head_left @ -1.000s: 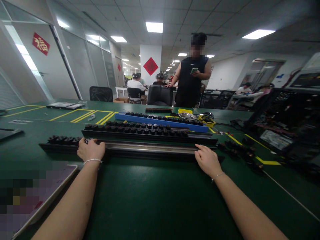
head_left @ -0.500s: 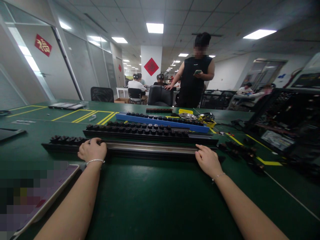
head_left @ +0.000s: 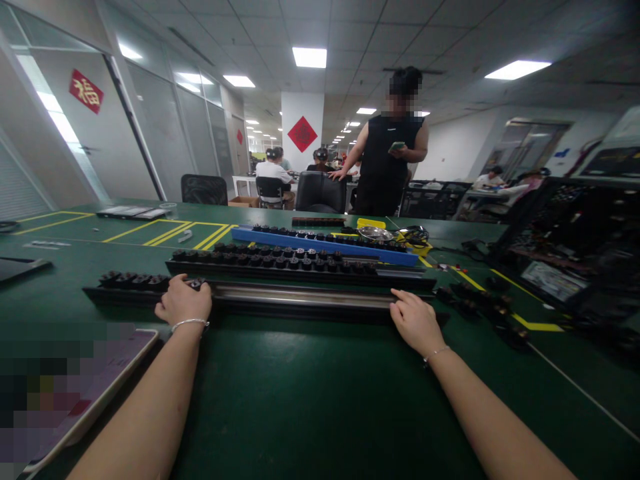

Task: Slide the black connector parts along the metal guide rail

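Note:
A long black rail (head_left: 300, 308) with a shiny metal channel along its top lies across the table before me. Several small black socket-like pieces (head_left: 135, 281) are lined up at its left end. My left hand (head_left: 184, 301) has curled fingers at the right end of that row, on a black piece (head_left: 196, 284) partly covered by them. Over the rail's right part, my right hand (head_left: 416, 321) grips it, index finger along the top and thumb at the near side. Behind lies a second black rail (head_left: 400, 273), also carrying rows of black pieces.
A blue rail (head_left: 320, 245) with black pieces sits farther back, near a metal dish (head_left: 376, 233) and a yellow tray (head_left: 371, 223). Loose black parts (head_left: 493, 310) lie at right beside a dark rack (head_left: 545, 233). A phone-like tray (head_left: 120, 373) is at left; a person (head_left: 387, 153) stands opposite.
The fingers of my left hand have shifted slightly left and back, uncovering more of the black piece. My right hand and the rail have stayed put.

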Tool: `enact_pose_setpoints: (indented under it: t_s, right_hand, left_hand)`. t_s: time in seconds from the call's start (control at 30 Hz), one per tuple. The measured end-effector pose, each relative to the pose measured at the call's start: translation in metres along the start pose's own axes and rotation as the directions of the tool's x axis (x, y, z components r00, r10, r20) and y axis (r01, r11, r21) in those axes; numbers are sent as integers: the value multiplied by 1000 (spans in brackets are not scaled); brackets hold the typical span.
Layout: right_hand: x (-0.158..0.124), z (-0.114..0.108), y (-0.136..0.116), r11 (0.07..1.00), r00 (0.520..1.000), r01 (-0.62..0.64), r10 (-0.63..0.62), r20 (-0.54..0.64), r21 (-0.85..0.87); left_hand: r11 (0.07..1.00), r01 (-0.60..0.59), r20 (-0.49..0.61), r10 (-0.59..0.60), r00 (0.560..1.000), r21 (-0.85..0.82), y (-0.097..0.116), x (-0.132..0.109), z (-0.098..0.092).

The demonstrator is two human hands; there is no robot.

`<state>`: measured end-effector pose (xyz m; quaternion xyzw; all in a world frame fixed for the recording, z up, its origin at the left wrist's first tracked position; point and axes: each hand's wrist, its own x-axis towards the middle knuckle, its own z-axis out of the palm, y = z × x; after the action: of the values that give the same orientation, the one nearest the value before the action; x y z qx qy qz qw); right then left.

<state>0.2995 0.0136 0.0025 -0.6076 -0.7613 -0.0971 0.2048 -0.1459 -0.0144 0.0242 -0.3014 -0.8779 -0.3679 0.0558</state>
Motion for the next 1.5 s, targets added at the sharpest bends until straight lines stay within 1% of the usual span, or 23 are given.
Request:
enact_pose_setpoints:
  t_s: [0.13,0.2,0.57,0.87,1.1,1.3,1.5]
  right_hand:
    - [0,1,0,1000,1000,-1,1,0,-1]
    - [0,0,0,1000,1000,-3,3,-1,3]
    - [0,-1,-1,1000,1000,-4,4,2,11]
    - [-1,-1,-1,1000,1000,3,-3,6,-3]
    - [-1,1,1,1000,999,13,-13,-29,3]
    - [0,0,-1,1000,1000,7,-7,-10,-1]
    - [0,-2,-2,1000,1000,-13,13,21,3]
  left_hand:
    - [998,-55,4,55,998,-19,-4,2,6]
    - [998,-64,-2,64,998,-19,-6,3,9]
    - [998,-50,1,50,999,-40,1,-3,8]
    - [993,-63,22,66,998,-95,3,-6,9]
    - [995,-59,24,61,998,-76,2,-5,13]
    - [994,-67,33,70,997,-92,4,-7,11]
    - [991,-93,28,97,995,-99,1,-6,15]
